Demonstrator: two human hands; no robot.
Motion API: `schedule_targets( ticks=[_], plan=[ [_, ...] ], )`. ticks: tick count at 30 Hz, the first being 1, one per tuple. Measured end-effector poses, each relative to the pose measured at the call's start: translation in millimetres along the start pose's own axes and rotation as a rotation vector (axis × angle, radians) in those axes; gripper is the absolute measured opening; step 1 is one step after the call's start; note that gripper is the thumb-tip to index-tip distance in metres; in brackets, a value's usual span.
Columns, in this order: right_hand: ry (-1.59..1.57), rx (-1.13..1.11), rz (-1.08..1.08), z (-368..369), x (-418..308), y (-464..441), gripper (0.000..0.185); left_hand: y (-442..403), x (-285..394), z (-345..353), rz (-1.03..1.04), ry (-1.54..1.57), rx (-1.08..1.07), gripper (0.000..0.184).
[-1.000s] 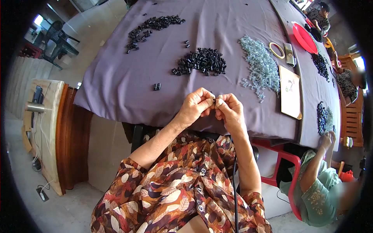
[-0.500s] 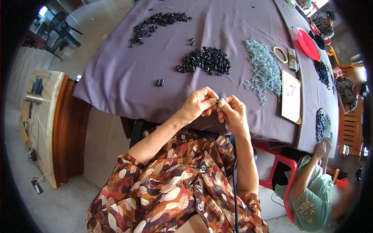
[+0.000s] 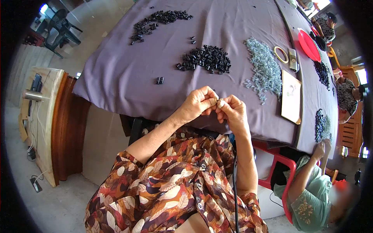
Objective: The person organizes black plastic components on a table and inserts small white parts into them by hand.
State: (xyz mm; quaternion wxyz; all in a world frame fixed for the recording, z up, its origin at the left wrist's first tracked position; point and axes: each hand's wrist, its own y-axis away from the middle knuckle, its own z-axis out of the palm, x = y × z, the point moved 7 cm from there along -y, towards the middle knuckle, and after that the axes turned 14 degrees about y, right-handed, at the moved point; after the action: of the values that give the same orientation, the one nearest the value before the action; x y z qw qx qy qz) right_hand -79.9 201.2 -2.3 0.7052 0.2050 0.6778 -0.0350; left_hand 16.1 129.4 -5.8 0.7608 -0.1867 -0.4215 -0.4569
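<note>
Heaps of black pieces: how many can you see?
4: a central heap, an upper-left heap, a heap below the red tray and a heap by the co-worker's hands. More may be hidden farther off.

The person wears a loose shirt (image 3: pixel 155 186) printed all over with overlapping leaves in rust red, orange, cream, tan and dark brown, some leaves with fine veins drawn in. Its short sleeves (image 3: pixel 126 165) carry the same print and end near the elbows. Round, pale-rimmed buttons (image 3: pixel 200 206) with darker centres run down the front, and the neckline is open. A thin black cable (image 3: pixel 235 186) lies over the shirt. Both wrists and hands are bare.
</note>
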Motion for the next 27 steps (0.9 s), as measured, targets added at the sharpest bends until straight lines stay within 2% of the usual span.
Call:
schedule_targets(
  ticks=[6, 13, 16, 27],
  plan=[
    [0.040, -0.019, -0.015, 3.4, -1.6, -0.4, 0.020, 0.9, 3.9, -1.0, 0.015, 0.011, -0.022, 0.006],
    [0.152, 0.025, -0.143, 2.0, -1.9, -3.0, 0.021, 0.9, 4.1, -0.6, 0.097, -0.005, 0.007, 0.006],
    [0.148, 0.009, -0.130, 2.5, -3.1, -2.7, 0.022, 1.4, 2.5, 1.2, 0.132, -0.052, 0.006, 0.007],
    [0.057, 0.035, -0.092, 2.9, -4.2, -4.6, 0.021, 0.2, 4.0, 0.1, 0.066, 0.005, 0.027, 0.006]
  ],
)
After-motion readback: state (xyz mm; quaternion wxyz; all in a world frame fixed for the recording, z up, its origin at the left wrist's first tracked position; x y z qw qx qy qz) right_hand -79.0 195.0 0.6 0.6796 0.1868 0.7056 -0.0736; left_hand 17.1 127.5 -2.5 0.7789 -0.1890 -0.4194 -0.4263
